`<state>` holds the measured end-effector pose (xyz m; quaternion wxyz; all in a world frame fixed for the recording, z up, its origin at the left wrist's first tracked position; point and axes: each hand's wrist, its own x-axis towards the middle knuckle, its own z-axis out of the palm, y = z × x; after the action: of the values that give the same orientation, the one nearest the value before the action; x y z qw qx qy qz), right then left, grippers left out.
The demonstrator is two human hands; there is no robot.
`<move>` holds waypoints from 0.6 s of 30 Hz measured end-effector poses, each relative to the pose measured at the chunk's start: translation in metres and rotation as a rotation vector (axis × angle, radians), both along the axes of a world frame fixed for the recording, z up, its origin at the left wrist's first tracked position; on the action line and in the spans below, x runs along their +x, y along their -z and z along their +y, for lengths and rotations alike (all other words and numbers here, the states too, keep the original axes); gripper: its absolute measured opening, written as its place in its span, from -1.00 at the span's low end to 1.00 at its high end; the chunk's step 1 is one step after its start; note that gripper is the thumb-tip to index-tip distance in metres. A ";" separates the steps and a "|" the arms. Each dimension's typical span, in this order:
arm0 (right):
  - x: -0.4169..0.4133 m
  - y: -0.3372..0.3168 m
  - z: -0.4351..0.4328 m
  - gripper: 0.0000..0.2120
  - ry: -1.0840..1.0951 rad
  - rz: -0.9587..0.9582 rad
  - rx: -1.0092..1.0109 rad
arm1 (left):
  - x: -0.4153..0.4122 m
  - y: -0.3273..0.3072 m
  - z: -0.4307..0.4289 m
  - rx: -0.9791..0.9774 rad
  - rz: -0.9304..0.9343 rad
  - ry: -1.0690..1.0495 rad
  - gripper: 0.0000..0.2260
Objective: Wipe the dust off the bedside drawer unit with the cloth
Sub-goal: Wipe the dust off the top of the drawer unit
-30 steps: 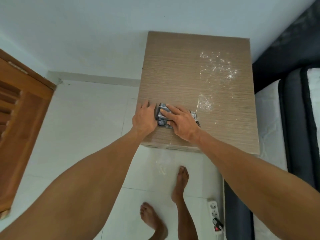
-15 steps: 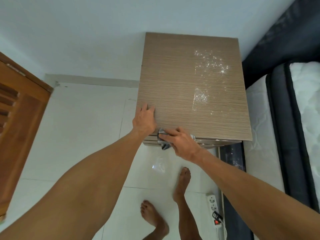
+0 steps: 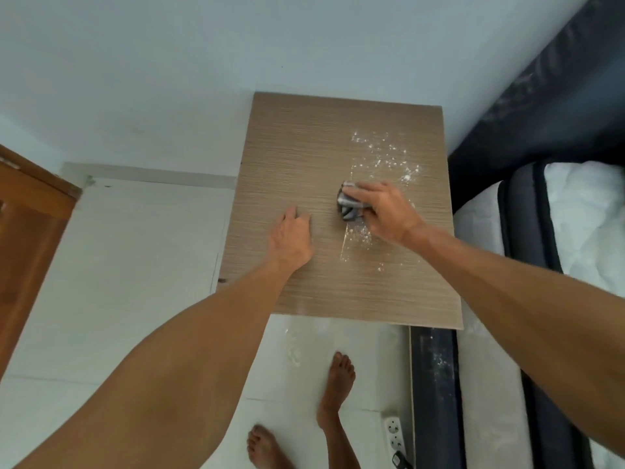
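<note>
The bedside drawer unit (image 3: 304,157) has a light wood-grain top and stands against the wall. White dust (image 3: 385,154) is scattered over its right half, with a smaller patch (image 3: 358,236) just below my right hand. My right hand (image 3: 382,211) presses a bunched grey cloth (image 3: 348,204) onto the top near the dust. Resting flat on the top left of the cloth is my left hand (image 3: 291,236), holding nothing.
A bed with a white mattress (image 3: 581,211) and dark frame (image 3: 436,384) stands right of the unit. A wooden door (image 3: 30,225) is at the left. On the white tiled floor are my bare feet (image 3: 334,377) and a power strip (image 3: 394,434).
My right hand has carried the cloth from the unit's front edge up onto the top, into the dusty right half. My left hand slid from the front left corner toward the middle.
</note>
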<state>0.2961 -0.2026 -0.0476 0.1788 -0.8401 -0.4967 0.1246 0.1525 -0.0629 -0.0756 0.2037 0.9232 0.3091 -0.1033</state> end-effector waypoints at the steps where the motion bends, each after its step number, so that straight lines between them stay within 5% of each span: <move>1: 0.018 0.000 0.007 -0.55 0.003 -0.005 0.015 | 0.010 0.001 0.000 0.010 0.002 -0.001 -0.53; 13: 0.181 0.025 0.104 -0.52 0.107 0.148 0.092 | 0.082 0.009 0.009 0.084 0.016 0.002 -0.39; 18: 0.200 0.045 0.112 -0.47 0.029 0.100 -0.114 | 0.085 0.008 0.009 0.068 0.055 0.008 -0.36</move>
<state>0.4966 -0.0911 -0.0923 0.1572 -0.8488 -0.4670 0.1919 0.2377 -0.0543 -0.0832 0.1631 0.9277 0.3140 -0.1188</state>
